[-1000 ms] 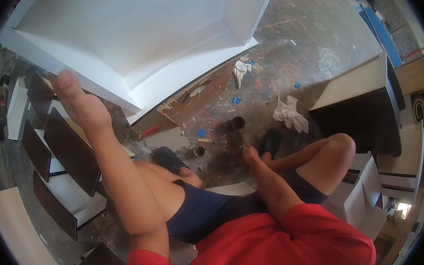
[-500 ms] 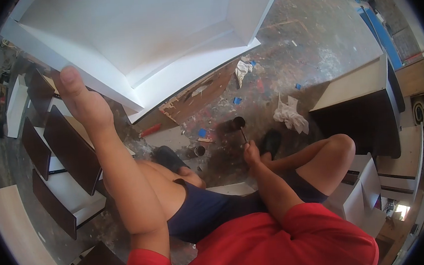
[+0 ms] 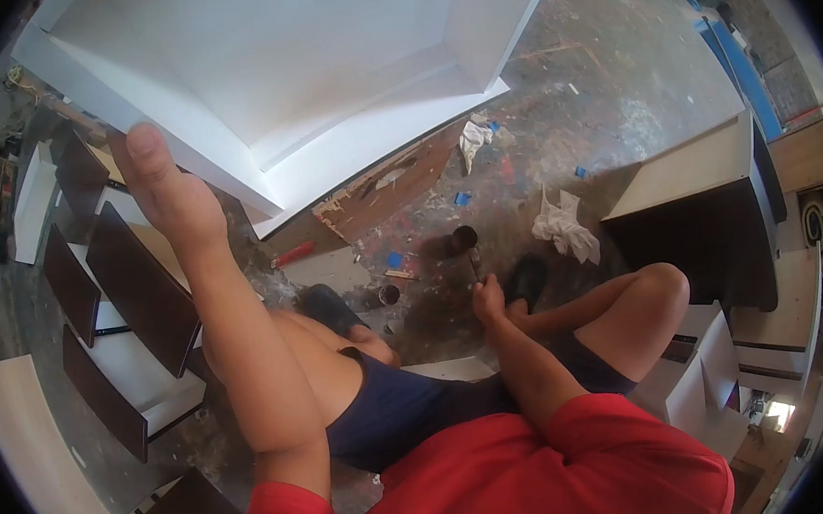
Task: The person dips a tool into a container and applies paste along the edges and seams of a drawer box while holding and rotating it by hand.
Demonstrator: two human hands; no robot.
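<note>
My left hand reaches forward to the near left side of a large white cabinet carcass. Its thumb sticks out and its fingers lie stretched along the outer side, partly hidden; whether they press on the panel I cannot tell. Low between my feet, my right hand is closed around a thin stick-like handle. The handle's far end meets a small dark can on the floor, so its tip is hidden. A second small can stands to the left of it, near my left foot.
Dark-fronted drawers stand at the left. A dark cabinet piece is at the right. Crumpled white cloths, blue scraps and a red-handled tool lie on the stained floor. Worn brown board lies under the carcass edge.
My left hand and the white carcass appear slightly farther right in view. The handle in my right hand has tilted a little and shows less clearly. The cans stay put.
</note>
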